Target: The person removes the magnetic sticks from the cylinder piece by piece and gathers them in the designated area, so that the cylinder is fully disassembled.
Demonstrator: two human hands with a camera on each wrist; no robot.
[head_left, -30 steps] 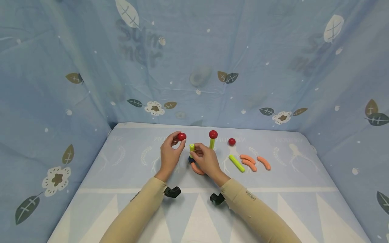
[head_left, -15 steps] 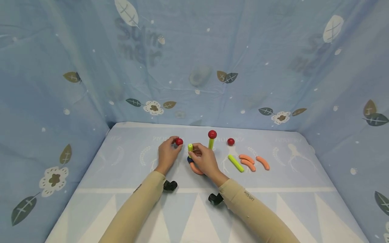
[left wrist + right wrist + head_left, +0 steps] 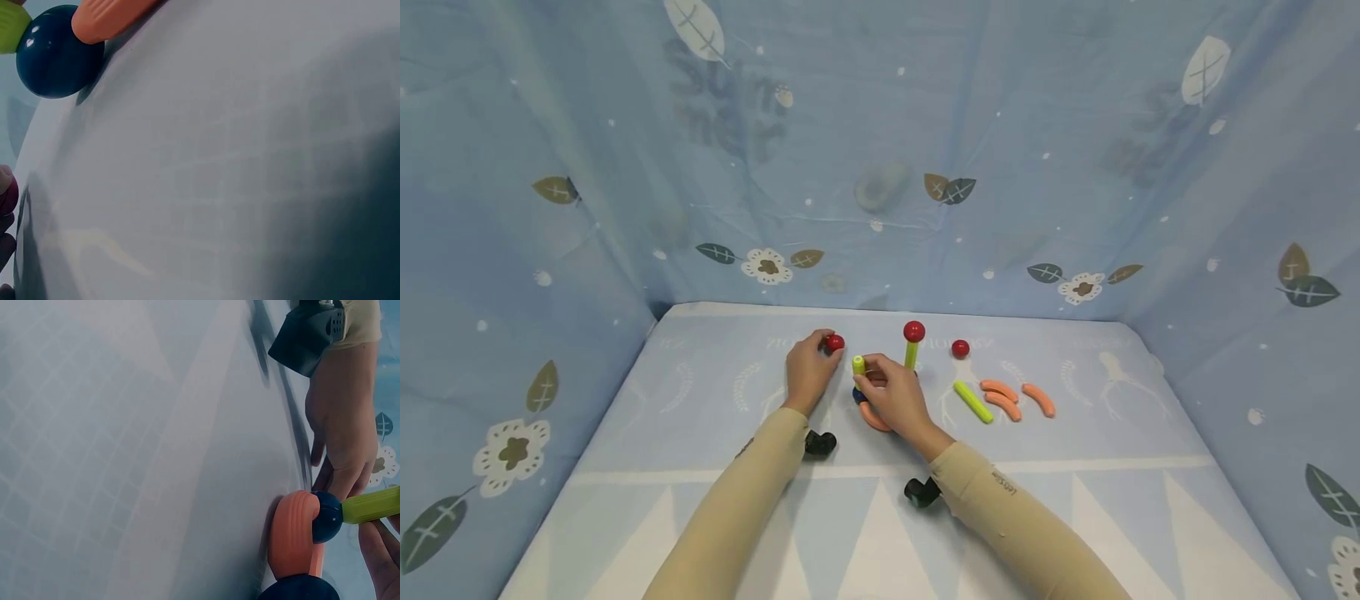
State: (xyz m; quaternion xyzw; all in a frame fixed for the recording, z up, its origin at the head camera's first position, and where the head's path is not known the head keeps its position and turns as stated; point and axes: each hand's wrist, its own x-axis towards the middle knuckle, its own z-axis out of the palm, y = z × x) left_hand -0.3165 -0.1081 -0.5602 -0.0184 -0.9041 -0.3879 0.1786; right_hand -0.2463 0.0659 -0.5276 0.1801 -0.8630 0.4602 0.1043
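Observation:
The left hand (image 3: 808,372) pinches a red ball (image 3: 835,342) between thumb and fingertips, low over the table's left-centre. Beside it the right hand (image 3: 897,398) pinches an upright lime-green stick (image 3: 858,365). That stick stands on a dark blue ball (image 3: 59,53), which touches an orange curved piece (image 3: 291,534); a second dark blue ball (image 3: 300,590) joins the piece's other end in the right wrist view. Behind the right hand rises another green stick (image 3: 912,355) topped by a red ball (image 3: 913,332); its foot is mostly hidden.
Right of the hands lie a loose green stick (image 3: 973,402), a red ball (image 3: 960,349) and several orange curved pieces (image 3: 1038,400). Patterned blue cloth (image 3: 880,150) hangs behind and at both sides of the table (image 3: 700,454). Black devices (image 3: 921,492) are at both wrists.
The left hand has lowered the red ball from beside the stick's top toward the table, a little to the left. The right hand keeps its pinch on the green stick; the head view has shifted slightly.

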